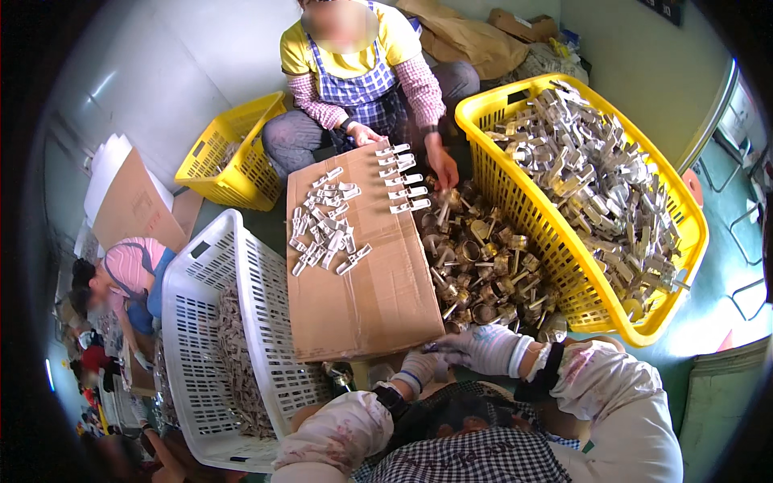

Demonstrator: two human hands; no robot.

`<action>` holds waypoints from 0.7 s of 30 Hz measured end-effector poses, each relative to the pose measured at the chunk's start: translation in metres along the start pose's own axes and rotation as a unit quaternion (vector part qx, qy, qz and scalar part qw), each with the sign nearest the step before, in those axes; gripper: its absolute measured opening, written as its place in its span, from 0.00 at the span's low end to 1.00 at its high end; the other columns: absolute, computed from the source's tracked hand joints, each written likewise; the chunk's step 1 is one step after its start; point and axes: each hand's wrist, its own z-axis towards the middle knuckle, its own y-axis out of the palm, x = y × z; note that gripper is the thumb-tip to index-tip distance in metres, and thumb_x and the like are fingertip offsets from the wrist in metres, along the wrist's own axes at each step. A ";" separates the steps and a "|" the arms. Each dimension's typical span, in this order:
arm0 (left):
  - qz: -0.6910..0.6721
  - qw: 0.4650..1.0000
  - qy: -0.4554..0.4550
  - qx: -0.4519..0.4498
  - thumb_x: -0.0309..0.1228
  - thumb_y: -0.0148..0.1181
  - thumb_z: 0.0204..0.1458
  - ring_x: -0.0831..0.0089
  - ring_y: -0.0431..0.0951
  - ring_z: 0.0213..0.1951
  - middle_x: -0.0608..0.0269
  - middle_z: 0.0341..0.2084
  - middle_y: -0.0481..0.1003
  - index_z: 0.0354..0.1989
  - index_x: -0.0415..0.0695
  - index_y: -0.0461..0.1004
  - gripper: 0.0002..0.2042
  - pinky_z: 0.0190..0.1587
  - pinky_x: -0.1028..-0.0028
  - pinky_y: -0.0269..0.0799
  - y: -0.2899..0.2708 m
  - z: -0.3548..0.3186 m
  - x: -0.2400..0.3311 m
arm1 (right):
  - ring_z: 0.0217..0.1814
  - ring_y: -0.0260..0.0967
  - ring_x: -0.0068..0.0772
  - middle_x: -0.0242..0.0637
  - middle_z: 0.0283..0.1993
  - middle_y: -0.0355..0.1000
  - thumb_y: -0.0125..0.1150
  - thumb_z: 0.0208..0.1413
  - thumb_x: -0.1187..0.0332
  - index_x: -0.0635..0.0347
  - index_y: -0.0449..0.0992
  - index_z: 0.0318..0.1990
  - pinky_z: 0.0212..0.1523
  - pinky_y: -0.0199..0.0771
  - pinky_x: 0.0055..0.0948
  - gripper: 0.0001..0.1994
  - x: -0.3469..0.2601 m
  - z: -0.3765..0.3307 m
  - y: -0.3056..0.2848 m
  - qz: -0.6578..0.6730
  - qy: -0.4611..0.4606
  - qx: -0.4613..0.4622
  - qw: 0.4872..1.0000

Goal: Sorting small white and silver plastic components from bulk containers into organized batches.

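Observation:
Both my hands wear white gloves and meet at the near edge of a brown cardboard sheet [378, 290]. My right hand [479, 346] reaches left, its fingertips pinched at a small dark piece I cannot make out. My left hand [417, 370] sits curled just below it, touching the right fingertips. Small silver metal clips [326, 229] lie scattered and in a row on the far half of the cardboard. A heap of brass-coloured round metal parts [475, 266] lies right of the sheet, just beyond my right hand.
A yellow basket [596, 314] full of silver metal brackets stands on the right. A white basket [201, 322] with small parts stands left, a second yellow basket [233, 157] behind it. A person sits opposite, one hand [441, 169] in the brass heap. Another person crouches at far left.

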 end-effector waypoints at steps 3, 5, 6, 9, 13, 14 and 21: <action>0.136 0.988 0.025 -0.069 0.34 0.44 0.57 0.63 0.71 0.52 0.56 0.51 0.72 0.52 0.46 0.70 0.16 0.56 0.69 0.65 0.002 0.006 0.004 | 0.43 0.73 0.49 0.49 0.41 0.74 0.48 0.60 0.55 0.56 0.65 0.54 0.45 0.73 0.39 0.20 0.017 0.030 0.011 0.056 -0.032 0.166 0.984; 0.085 0.994 0.019 -0.059 0.33 0.43 0.57 0.63 0.72 0.52 0.57 0.51 0.71 0.52 0.47 0.69 0.16 0.55 0.68 0.65 0.001 0.006 0.005 | 0.43 0.72 0.49 0.49 0.40 0.74 0.48 0.60 0.56 0.57 0.67 0.52 0.44 0.72 0.40 0.18 0.002 0.050 0.004 0.092 -0.026 0.166 0.981; 0.174 0.981 0.073 -0.044 0.32 0.42 0.57 0.64 0.72 0.52 0.57 0.50 0.72 0.52 0.47 0.69 0.16 0.55 0.68 0.65 0.009 0.008 -0.001 | 0.44 0.72 0.49 0.49 0.39 0.74 0.48 0.59 0.58 0.58 0.68 0.50 0.44 0.72 0.41 0.17 -0.007 0.063 -0.002 0.128 -0.020 0.167 0.977; 0.206 0.974 0.064 0.070 0.32 0.39 0.59 0.63 0.66 0.57 0.58 0.55 0.67 0.57 0.48 0.64 0.18 0.59 0.68 0.60 0.063 0.019 -0.064 | 0.42 0.72 0.47 0.46 0.36 0.74 0.50 0.57 0.61 0.59 0.70 0.44 0.43 0.71 0.41 0.13 -0.053 0.115 -0.012 -0.031 -0.078 0.143 0.986; -0.374 0.921 0.057 0.095 0.33 0.30 0.65 0.65 0.59 0.62 0.57 0.61 0.60 0.64 0.43 0.52 0.20 0.62 0.71 0.57 0.062 0.029 -0.029 | 0.42 0.71 0.43 0.40 0.38 0.72 0.55 0.52 0.60 0.53 0.71 0.40 0.39 0.69 0.42 0.11 -0.043 0.170 0.004 -0.158 -0.101 0.162 0.969; -0.395 0.907 0.045 0.140 0.33 0.33 0.64 0.64 0.61 0.61 0.56 0.60 0.62 0.64 0.42 0.52 0.20 0.61 0.72 0.59 0.061 0.025 -0.023 | 0.42 0.70 0.42 0.39 0.39 0.72 0.58 0.51 0.58 0.51 0.70 0.40 0.38 0.69 0.42 0.13 -0.041 0.177 0.007 -0.230 -0.136 0.194 0.944; -0.287 0.948 -0.095 0.104 0.38 0.47 0.60 0.60 0.74 0.49 0.56 0.42 0.77 0.45 0.44 0.76 0.15 0.54 0.67 0.64 -0.002 -0.008 0.024 | 0.37 0.73 0.47 0.43 0.34 0.75 0.57 0.52 0.63 0.52 0.77 0.40 0.39 0.72 0.38 0.09 0.030 0.192 -0.105 -0.007 0.006 0.453 0.891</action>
